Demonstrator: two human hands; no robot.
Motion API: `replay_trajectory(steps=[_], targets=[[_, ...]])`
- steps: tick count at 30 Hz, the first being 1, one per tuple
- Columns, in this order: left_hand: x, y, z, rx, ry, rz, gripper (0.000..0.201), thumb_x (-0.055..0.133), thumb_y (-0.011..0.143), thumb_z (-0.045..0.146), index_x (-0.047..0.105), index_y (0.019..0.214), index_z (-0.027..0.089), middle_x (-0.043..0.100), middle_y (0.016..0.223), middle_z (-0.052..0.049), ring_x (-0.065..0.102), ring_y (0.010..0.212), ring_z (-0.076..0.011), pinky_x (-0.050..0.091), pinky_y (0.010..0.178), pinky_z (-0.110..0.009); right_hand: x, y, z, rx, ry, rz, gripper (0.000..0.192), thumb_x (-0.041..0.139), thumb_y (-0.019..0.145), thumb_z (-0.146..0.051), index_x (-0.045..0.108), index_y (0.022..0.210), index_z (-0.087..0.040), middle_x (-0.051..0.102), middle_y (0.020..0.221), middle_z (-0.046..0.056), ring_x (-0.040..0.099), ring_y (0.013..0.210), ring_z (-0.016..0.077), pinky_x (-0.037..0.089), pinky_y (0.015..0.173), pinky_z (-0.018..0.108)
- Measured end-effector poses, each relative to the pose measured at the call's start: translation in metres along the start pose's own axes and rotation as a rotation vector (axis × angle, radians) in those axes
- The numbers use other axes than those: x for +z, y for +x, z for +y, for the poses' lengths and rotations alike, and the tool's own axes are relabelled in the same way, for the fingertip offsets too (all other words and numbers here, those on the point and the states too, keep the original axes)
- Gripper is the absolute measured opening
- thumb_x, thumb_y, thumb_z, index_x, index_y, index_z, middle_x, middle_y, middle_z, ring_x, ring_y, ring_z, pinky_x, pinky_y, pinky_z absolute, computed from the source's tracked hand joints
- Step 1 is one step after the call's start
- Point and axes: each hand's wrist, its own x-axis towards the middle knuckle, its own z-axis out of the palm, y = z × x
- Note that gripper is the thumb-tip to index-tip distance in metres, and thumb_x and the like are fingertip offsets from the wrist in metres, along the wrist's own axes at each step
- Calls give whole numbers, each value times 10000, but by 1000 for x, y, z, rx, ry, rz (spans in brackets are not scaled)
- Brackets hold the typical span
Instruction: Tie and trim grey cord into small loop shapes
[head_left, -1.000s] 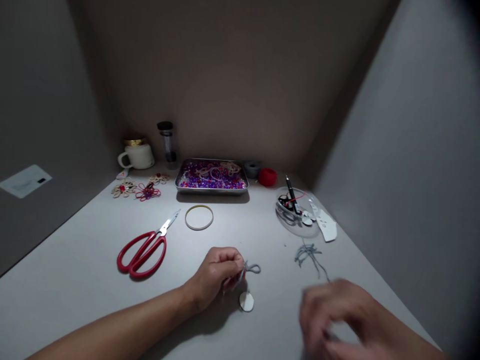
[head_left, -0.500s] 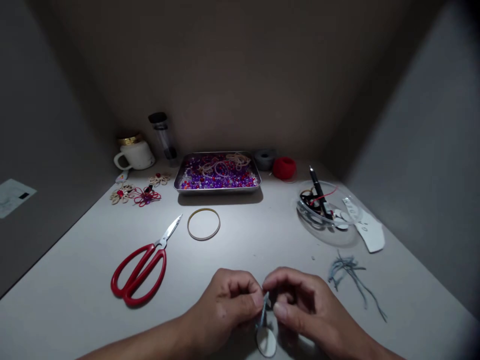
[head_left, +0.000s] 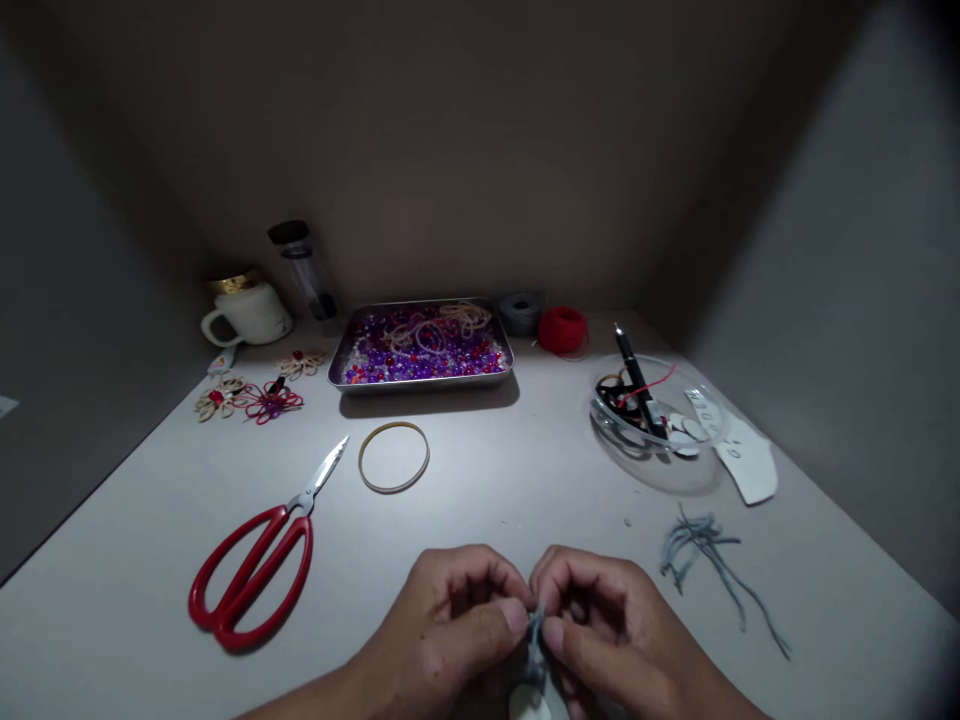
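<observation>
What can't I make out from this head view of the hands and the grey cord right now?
- Short grey cord piece: mostly hidden between the fingertips of the left hand and right hand; any knot or loop can't be seen.
- Small white disc: cut off by the bottom edge.
- Clear glass bowl: its small contents are tangled and too dim to identify, apart from a black pen.

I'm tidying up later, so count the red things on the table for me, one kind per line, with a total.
Red-handled scissors: 1
Red thread spool: 1
Red looped cord flower: 1
Total: 3
Small red beads in the metal tray and the thin red strand in the glass bowl are left out.
</observation>
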Motion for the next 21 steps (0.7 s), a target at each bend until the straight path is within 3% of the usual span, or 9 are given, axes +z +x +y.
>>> replay_trajectory(steps=[4, 8, 12, 15, 21], targets=[[3, 2, -6, 3, 103, 73, 303, 693, 662, 390, 569, 704, 116, 504, 566, 2, 395, 488, -82, 282, 468, -219, 4, 0, -1, 59, -71, 57, 161, 628, 677, -250, 489, 662, -171, 441, 441, -82, 421, 326, 56, 302, 357, 168], [6, 3, -3, -60, 75, 87, 300, 683, 652, 395, 540, 628, 132, 473, 487, 26, 365, 434, -74, 267, 430, -212, 4, -1, 1, -14, -176, 99, 78, 573, 679, -191, 500, 656, -178, 437, 464, -71, 424, 356, 70, 299, 357, 178], [6, 3, 5, -87, 67, 62, 339, 684, 639, 439, 541, 599, 134, 437, 435, 50, 321, 372, -52, 230, 379, -196, -2, -6, -1, -351, -500, 166, 75, 565, 690, -124, 570, 624, -159, 549, 625, 13, 492, 472, 98, 386, 425, 207], [5, 2, 9, -104, 96, 38, 351, 686, 636, 457, 553, 603, 134, 433, 418, 55, 302, 334, -43, 197, 344, -189, -6, -9, -4, -605, -658, 153, 93, 553, 736, -103, 623, 699, -150, 599, 668, 52, 562, 532, 132, 452, 492, 232], [1, -1, 16, -92, 133, -46, 301, 701, 635, 384, 579, 586, 113, 409, 433, 61, 269, 370, -32, 169, 363, -185, -8, -13, 3, -932, -842, 167, 224, 573, 749, -30, 604, 914, -178, 646, 773, 67, 625, 680, 157, 492, 567, 224]])
